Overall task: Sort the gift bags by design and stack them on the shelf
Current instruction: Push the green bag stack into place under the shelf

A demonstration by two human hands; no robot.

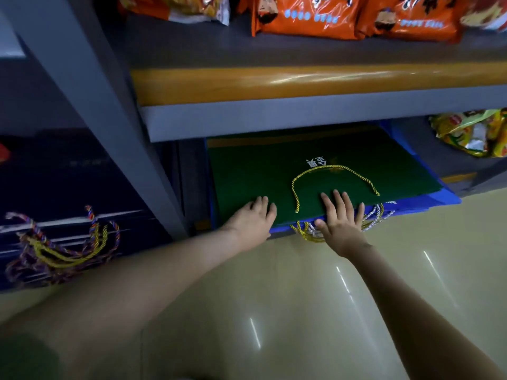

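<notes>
A flat green gift bag (274, 171) with white characters and a yellow rope handle (329, 176) lies on top of a stack on the bottom shelf. Blue gift bags (428, 200) lie under it, their edges and rope handles sticking out at the front. My left hand (251, 223) rests flat on the green bag's front left edge, fingers straight. My right hand (341, 218) presses flat on the green bag's front edge beside the handle, fingers spread. A stack of dark navy gift bags (68, 187) with mixed rope handles (60, 248) lies in the left shelf bay.
A grey shelf upright (109, 119) separates the two bays. The shelf board above (301, 116) has an orange front strip and carries orange snack packets (307, 15). Yellow snack packets (472, 133) sit at the right of the bottom shelf. Glossy beige floor (329, 311) lies below.
</notes>
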